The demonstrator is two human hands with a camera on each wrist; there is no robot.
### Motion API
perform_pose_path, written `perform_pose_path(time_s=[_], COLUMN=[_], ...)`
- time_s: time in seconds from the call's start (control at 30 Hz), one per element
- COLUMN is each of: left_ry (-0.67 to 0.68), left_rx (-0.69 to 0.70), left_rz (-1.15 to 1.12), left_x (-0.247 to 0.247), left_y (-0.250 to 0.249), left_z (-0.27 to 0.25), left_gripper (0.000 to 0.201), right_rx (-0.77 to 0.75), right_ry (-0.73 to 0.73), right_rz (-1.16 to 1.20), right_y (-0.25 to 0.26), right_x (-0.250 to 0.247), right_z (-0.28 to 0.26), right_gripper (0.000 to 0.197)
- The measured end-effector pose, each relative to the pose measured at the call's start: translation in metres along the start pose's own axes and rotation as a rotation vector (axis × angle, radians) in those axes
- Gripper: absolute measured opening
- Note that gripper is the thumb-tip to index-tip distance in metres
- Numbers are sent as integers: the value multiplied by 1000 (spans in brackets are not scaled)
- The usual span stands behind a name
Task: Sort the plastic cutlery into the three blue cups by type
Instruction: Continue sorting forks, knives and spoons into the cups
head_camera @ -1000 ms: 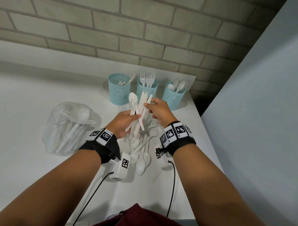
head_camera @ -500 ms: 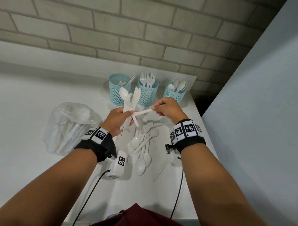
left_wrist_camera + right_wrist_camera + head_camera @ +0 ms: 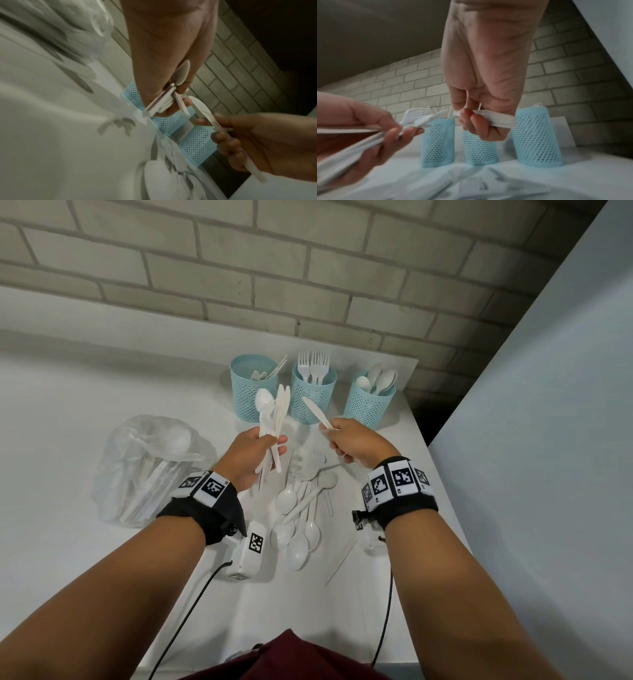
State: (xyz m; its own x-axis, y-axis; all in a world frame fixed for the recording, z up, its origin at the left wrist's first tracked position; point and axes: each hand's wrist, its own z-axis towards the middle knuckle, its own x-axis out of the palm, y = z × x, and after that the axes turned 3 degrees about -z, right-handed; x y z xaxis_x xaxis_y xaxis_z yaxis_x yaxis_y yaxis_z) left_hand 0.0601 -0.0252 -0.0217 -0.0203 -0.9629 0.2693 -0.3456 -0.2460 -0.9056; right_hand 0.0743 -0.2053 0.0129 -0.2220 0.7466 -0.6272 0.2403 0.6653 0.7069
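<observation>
Counter (image 3: 85, 405) white, brick wall (image 3: 308, 268) behind | left grip clamps cutlery bundle (image 3: 272, 422) | right grip clamps knife (image 3: 317, 412)

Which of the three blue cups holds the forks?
The middle cup: white fork tines stand up from it. The left cup shows flat handles, and the right cup holds spoons.

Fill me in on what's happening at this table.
A person is sorting white plastic cutlery into three blue cups. The left hand grips a mixed bunch; the right hand holds a single knife near the cups. More spoons and forks lie loose on the table.
</observation>
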Motion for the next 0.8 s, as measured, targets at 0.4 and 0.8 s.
perform_pose_path(time_s=[0.4, 0.8], left_ry=[-1, 56], left_rx=[43, -27], left_rz=[17, -148], left_x=[11, 9], left_y=[11, 14], left_z=[-1, 1], left_gripper=[19, 23], right_rx=[59, 117], right_ry=[-82, -125], right_rz=[742, 835], right_y=[5, 11], right_x=[41, 49], right_z=[7, 12], right_gripper=[8, 20])
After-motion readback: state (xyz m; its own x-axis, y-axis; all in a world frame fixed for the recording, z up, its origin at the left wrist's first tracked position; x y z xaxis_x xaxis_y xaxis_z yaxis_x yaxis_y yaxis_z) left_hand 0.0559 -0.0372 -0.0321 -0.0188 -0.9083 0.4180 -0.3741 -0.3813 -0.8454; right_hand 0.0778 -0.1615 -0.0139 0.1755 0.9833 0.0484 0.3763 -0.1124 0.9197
